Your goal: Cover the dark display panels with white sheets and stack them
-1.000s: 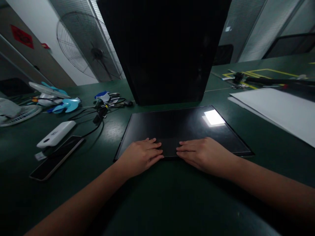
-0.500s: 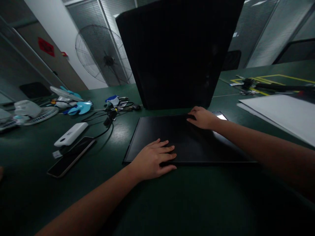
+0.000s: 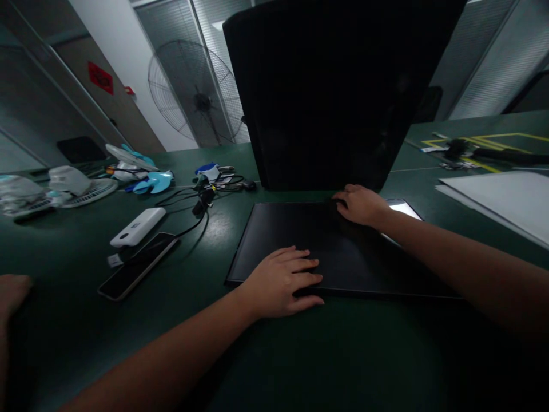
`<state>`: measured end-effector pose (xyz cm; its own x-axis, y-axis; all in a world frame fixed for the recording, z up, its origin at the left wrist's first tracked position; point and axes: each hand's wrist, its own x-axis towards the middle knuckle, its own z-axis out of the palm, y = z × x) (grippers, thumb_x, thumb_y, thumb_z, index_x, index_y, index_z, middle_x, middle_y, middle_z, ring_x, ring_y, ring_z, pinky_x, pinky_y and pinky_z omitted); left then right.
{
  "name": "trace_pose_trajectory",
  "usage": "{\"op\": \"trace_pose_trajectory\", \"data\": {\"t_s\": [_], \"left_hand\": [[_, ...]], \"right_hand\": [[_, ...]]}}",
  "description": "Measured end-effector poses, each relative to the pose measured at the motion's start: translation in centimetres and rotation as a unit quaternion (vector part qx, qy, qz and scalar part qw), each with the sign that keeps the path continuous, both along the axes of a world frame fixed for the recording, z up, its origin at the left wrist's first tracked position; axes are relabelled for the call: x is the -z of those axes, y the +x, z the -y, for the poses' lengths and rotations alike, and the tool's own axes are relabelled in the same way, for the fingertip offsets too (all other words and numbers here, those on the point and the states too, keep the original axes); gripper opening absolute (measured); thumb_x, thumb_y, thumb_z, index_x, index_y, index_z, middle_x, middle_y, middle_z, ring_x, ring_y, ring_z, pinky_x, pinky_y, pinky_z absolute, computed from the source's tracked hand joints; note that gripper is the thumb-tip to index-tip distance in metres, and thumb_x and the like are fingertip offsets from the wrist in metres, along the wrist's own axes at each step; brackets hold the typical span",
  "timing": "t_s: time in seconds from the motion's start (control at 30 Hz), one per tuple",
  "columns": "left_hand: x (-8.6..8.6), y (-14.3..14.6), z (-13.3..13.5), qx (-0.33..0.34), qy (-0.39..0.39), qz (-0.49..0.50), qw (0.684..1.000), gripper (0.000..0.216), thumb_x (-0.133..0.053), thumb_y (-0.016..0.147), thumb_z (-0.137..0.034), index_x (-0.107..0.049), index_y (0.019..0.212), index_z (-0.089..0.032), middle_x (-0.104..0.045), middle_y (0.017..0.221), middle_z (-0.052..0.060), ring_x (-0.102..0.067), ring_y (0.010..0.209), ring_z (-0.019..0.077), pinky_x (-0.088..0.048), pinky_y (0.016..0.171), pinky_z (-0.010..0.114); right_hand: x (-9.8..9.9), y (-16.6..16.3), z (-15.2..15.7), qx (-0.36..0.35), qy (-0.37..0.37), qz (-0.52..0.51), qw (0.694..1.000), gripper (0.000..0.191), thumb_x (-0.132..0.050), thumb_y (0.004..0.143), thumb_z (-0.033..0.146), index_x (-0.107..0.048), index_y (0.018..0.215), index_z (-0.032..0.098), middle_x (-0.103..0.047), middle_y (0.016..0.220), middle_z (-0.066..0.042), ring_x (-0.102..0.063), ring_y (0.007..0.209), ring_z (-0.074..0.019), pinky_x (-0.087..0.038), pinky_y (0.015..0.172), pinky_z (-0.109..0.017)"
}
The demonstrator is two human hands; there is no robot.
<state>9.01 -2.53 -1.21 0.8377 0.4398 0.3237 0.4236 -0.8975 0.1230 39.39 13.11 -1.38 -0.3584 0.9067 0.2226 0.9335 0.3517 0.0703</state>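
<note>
A flat black display panel [image 3: 274, 226] lies on the green table, with a bright white patch showing at its far right corner. My left hand [image 3: 281, 280] rests flat on the panel's near left part, fingers spread and the thumb by the near edge. At the far edge, right of the middle, my right hand [image 3: 360, 204] touches the panel with bent, parted fingers; some fingertips are hidden. Right behind the panel stands a large black upright board [image 3: 334, 97]. My right forearm covers part of the panel's right side.
On the left lie a phone [image 3: 139, 266], a white power bank [image 3: 138, 226] and tangled cables [image 3: 206, 200]. Fan parts [image 3: 71, 180] are further back. Another person's hand [image 3: 12, 292] is at the left edge. White sheets [image 3: 501, 200] lie on the right. A large fan [image 3: 197, 94] stands behind the table.
The view has turned slightly left, so everything sits further right. My right hand's fingers have bent more at the panel's far edge. More of the other person's hand shows at the left.
</note>
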Motion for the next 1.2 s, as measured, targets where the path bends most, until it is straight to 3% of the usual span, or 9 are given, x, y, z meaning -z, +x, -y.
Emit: {"op": "trace_pose_trajectory", "data": {"t_s": [0.17,0.3,0.43,0.63,0.83,1.2], "left_hand": [[-0.3,0.1,0.1,0.003,-0.008,-0.010,1.000,0.041,-0.060,0.102,-0.053,-0.074,0.125,-0.021,-0.070,0.140,0.008,-0.061,0.137,0.0299,-0.048,0.115,0.055],[-0.2,0.0,0.1,-0.017,-0.011,-0.011,1.000,0.040,-0.062,0.100,-0.054,-0.074,0.124,-0.023,-0.071,0.139,0.007,-0.059,0.139,0.0287,-0.045,0.118,0.054],[0.0,-0.2,0.1,-0.046,-0.014,0.002,0.999,0.050,-0.065,0.096,-0.061,-0.073,0.127,-0.023,-0.069,0.142,0.008,-0.057,0.141,0.0310,-0.043,0.119,0.056],[0.3,-0.4,0.1,-0.067,-0.033,0.005,0.997,0.060,-0.068,0.090,-0.068,-0.072,0.129,-0.022,-0.068,0.143,0.010,-0.057,0.141,0.0331,-0.042,0.119,0.059],[-0.1,-0.5,0.3,-0.079,-0.052,0.001,0.996,0.066,-0.071,0.086,-0.069,-0.071,0.131,-0.021,-0.066,0.145,0.011,-0.053,0.143,0.0353,-0.038,0.120,0.063],[-0.1,-0.5,0.3,-0.087,-0.063,0.000,0.994,0.067,-0.072,0.084,-0.071,-0.071,0.131,-0.023,-0.066,0.146,0.011,-0.053,0.144,0.0357,-0.037,0.121,0.062]], "right_hand": [[-0.8,-2.5,-1.7,-0.051,-0.056,-0.005,0.997,0.035,-0.057,0.101,0.036,-0.069,0.129,0.019,-0.063,0.127,-0.010,-0.059,0.119,-0.0208,-0.048,0.106,-0.040],[-1.1,-5.2,-1.6,0.019,-0.052,-0.011,0.998,0.043,-0.058,0.100,0.053,-0.068,0.117,0.014,-0.066,0.121,-0.011,-0.063,0.111,-0.0209,-0.052,0.100,-0.044],[-1.1,-6.7,-1.0,0.092,-0.027,-0.016,0.995,0.051,-0.052,0.101,0.058,-0.071,0.111,0.012,-0.070,0.109,-0.013,-0.066,0.104,-0.0223,-0.052,0.097,-0.045],[-1.0,-6.9,-0.7,0.140,0.004,-0.034,0.990,0.057,-0.037,0.102,0.048,-0.078,0.105,0.008,-0.071,0.103,-0.024,-0.069,0.100,-0.0345,-0.051,0.091,-0.047],[-0.5,-6.6,-0.8,0.139,0.001,-0.042,0.989,0.054,-0.037,0.101,0.044,-0.078,0.107,0.011,-0.073,0.101,-0.021,-0.069,0.098,-0.0311,-0.052,0.087,-0.041],[-0.7,-6.5,-0.8,0.183,0.024,-0.067,0.980,0.065,-0.030,0.103,0.052,-0.079,0.108,0.009,-0.071,0.099,-0.025,-0.070,0.093,-0.0342,-0.052,0.085,-0.045]]}}
